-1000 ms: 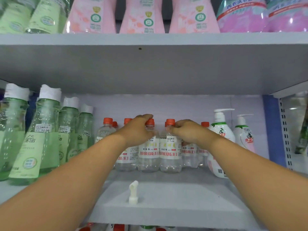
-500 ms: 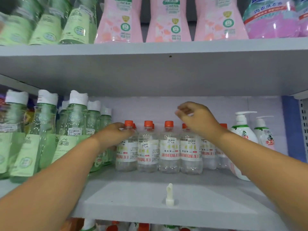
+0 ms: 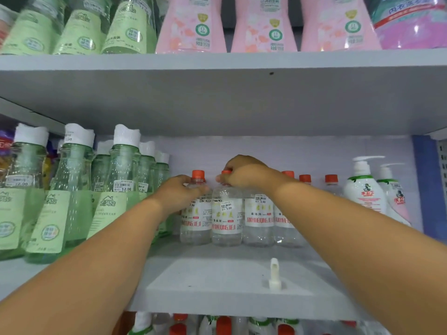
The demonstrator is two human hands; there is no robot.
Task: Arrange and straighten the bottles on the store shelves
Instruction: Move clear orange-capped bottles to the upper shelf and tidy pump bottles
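Note:
Several clear bottles with orange caps and white labels stand in a row on the middle shelf (image 3: pixel 217 281). My left hand (image 3: pixel 180 194) wraps its fingers round the shoulder of the leftmost clear bottle (image 3: pixel 195 221), just under its cap. My right hand (image 3: pixel 244 174) pinches the orange cap of the second clear bottle (image 3: pixel 227 221) from above. More of these bottles (image 3: pixel 258 218) stand to the right, partly hidden behind my right forearm.
Tall green bottles (image 3: pixel 72 189) with white caps fill the shelf's left side. Two white pump bottles (image 3: pixel 365 187) stand at the right. A small white pump nozzle (image 3: pixel 274 274) lies on the shelf front. Pink and green bottles (image 3: pixel 263 25) crowd the upper shelf.
My right hand came down from above the row and took the second bottle's cap. My left hand shifted right onto the leftmost bottle's shoulder. The view moved closer.

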